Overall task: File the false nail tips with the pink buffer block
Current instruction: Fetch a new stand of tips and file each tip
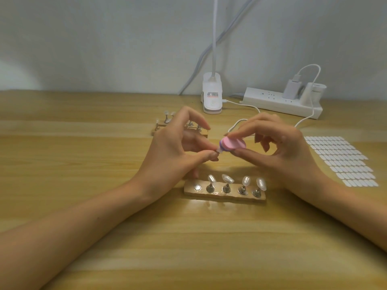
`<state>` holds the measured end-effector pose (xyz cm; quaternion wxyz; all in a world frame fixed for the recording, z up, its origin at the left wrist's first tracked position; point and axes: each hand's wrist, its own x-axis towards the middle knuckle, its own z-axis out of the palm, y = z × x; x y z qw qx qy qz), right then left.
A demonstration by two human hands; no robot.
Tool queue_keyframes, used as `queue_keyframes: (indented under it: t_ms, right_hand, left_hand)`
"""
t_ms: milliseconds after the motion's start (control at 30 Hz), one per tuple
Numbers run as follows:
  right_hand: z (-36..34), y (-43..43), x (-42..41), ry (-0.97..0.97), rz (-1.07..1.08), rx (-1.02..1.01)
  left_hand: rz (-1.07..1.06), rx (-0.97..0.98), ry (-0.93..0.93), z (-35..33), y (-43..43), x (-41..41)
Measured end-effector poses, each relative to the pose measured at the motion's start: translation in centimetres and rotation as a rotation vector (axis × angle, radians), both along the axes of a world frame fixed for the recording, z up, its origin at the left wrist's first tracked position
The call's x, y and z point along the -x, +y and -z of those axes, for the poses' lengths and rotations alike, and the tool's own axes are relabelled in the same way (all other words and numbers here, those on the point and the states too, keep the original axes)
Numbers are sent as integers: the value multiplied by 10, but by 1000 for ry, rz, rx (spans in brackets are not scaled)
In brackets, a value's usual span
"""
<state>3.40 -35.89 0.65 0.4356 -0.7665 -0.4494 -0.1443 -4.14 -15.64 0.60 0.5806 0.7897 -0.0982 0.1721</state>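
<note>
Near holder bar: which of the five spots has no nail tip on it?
The leftmost spot: just a bare metal disc; the other four each carry a peg with a clear tip.

I see the near stand (225, 196) before the far stand (160, 128) on the surface (83, 147), sticker sheet (341, 161) right, power strip (272, 101) behind it.

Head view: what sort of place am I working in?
Probably a small nail-craft desk: wooden table, false nail tips on a stand, a sheet of white oval stickers, a clip lamp beside a power strip.
</note>
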Motion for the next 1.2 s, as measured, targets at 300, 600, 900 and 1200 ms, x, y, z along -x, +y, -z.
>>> queue_keyframes:
  t_ms: [300, 600, 900, 1200]
  right_hand:
    - [2, -2, -6, 9, -28, -23]
    - [0, 0, -2, 41, 0, -36]
    - [1, 3, 2, -50, -33, -11]
    - [0, 4, 3, -62, -10, 4]
  left_hand:
    - [14, -4, -15, 1, -3, 0]
    - [4, 14, -14, -2, -3, 2]
    - [13, -29, -73, -2, -3, 3]
    - [-48, -106, -95, -1, -2, 2]
